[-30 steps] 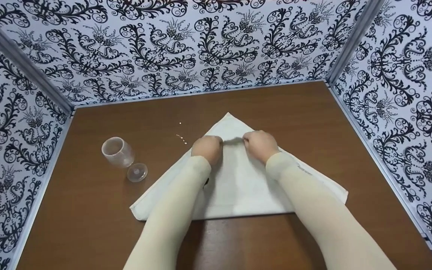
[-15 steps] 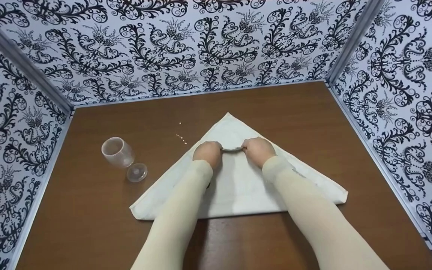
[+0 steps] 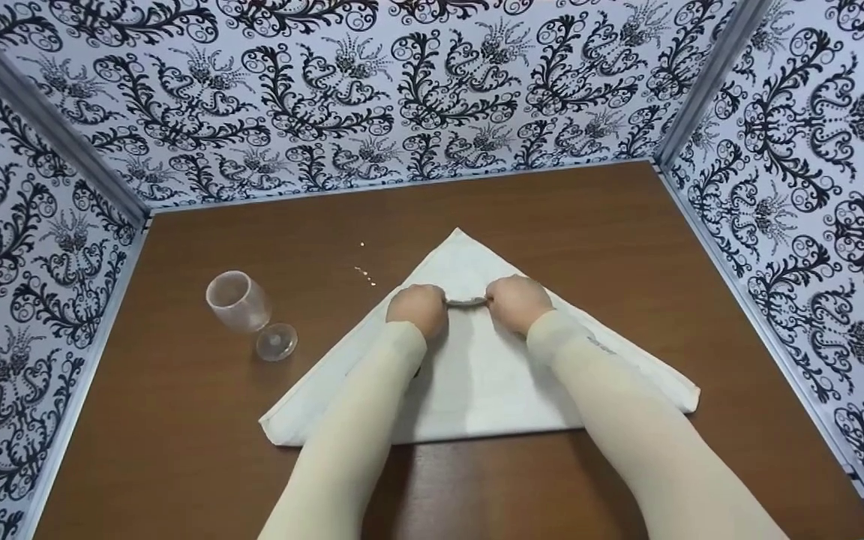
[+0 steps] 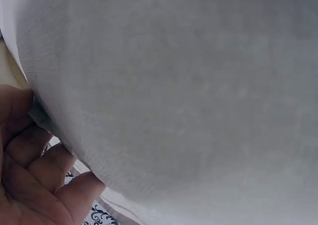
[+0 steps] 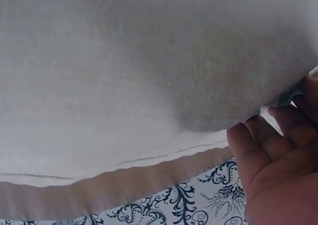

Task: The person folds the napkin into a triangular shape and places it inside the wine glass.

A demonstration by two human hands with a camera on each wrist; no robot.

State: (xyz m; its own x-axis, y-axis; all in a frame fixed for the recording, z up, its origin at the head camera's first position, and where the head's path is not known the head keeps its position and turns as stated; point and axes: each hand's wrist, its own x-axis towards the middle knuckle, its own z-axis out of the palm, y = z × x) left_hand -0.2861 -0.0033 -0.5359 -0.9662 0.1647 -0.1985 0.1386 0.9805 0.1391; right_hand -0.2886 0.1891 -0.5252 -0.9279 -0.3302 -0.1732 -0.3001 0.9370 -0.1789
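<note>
Brown wooden table (image 3: 589, 225); 3 black-and-white damask-patterned walls (image 3: 372, 90) around it.

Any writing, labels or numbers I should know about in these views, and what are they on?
No text can be read in any view.
Right sleeve: a small dark mark near the wrist, too small and blurred to read.
White cloth, clear plastic glass lying on its side, brown table: no print shows.
Walls: only a black scroll pattern, no letters.
Both wrist views show plain cloth and fingers.
</note>
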